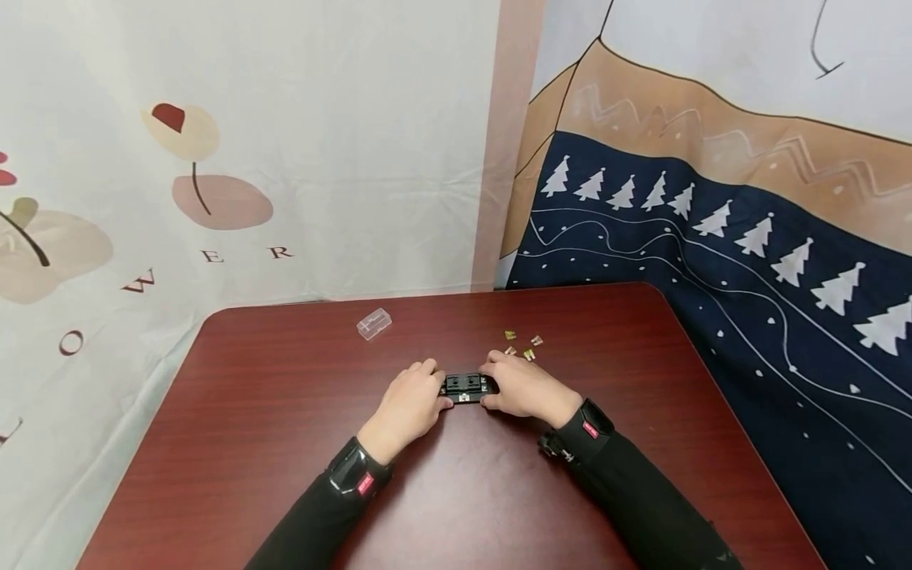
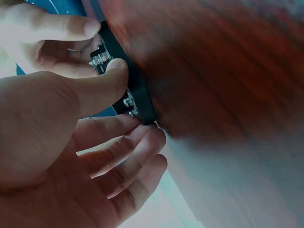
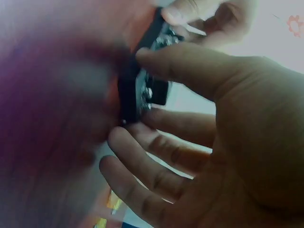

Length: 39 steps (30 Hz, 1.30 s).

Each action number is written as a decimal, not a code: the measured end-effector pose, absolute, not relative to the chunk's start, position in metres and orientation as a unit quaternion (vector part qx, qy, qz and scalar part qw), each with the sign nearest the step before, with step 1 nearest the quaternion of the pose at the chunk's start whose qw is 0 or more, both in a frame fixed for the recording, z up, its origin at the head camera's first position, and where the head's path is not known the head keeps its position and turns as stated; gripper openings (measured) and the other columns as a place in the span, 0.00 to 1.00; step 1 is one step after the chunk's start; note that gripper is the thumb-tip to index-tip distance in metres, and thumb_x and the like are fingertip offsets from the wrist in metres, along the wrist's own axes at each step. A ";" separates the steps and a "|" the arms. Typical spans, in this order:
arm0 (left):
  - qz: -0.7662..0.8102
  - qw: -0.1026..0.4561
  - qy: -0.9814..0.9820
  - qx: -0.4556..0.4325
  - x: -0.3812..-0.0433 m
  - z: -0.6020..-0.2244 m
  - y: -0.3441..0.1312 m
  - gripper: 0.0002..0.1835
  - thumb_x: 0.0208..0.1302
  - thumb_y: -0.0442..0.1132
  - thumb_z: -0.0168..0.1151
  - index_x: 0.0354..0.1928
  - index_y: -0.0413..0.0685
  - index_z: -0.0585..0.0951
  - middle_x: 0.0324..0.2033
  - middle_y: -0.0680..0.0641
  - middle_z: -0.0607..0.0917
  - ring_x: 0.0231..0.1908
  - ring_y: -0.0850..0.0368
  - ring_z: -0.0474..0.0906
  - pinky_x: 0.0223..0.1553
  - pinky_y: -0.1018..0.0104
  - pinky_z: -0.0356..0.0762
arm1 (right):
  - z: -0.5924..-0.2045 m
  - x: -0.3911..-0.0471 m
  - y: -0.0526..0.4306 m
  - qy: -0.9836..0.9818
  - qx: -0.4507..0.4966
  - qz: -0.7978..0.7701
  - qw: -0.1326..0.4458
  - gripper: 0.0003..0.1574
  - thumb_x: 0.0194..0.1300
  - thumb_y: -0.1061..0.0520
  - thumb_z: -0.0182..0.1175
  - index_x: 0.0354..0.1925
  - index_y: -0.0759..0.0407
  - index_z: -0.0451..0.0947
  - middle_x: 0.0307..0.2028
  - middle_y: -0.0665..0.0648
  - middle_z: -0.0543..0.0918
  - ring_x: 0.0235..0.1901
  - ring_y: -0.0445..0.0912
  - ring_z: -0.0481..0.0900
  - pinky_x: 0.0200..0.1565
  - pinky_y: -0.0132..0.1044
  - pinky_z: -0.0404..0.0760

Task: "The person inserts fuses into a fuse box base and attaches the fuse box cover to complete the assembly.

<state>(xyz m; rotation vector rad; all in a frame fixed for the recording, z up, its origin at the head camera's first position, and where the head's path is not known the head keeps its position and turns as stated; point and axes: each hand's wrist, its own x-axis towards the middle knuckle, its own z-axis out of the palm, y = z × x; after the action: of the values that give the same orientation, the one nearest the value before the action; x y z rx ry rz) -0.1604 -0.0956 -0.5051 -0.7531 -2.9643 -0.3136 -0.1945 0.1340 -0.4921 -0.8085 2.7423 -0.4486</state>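
Note:
A small black fuse block (image 1: pixel 465 388) with metal screw terminals sits between both hands near the middle of the table. My left hand (image 1: pixel 409 402) grips its left end, thumb on the near side and fingers on the far side. At the right end my right hand (image 1: pixel 526 386) holds it the same way. In the left wrist view the black base (image 2: pixel 138 92) shows its long side, with the left thumb pressed against it. The right wrist view has the right thumb (image 3: pixel 156 61) along the block's edge, and the other fingers bend in behind its end.
Several small blade fuses (image 1: pixel 530 355), yellow-green and pale, lie just beyond the right hand. A clear plastic cover (image 1: pixel 374 324) rests toward the back left of the reddish-brown table (image 1: pixel 299 380). Printed cloths hang behind the table and along its right side.

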 end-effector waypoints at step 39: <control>-0.104 0.038 -0.964 -0.240 -0.157 -0.503 -0.096 0.22 0.64 0.50 0.74 0.51 0.40 0.87 0.41 0.46 0.80 0.36 0.43 0.85 0.48 0.48 0.82 | -0.491 -0.254 0.206 0.963 -0.197 -0.164 0.086 0.12 0.68 0.58 0.68 0.48 0.56 0.92 0.50 0.60 0.92 0.53 0.57 0.86 0.56 0.60 0.83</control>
<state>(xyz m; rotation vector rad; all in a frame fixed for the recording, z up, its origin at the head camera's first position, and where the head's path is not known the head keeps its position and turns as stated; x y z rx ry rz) -0.1567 -0.0957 -0.5033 -0.7378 -2.9593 -0.3184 -0.2539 0.2065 -0.4914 -0.5886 2.8692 -0.4901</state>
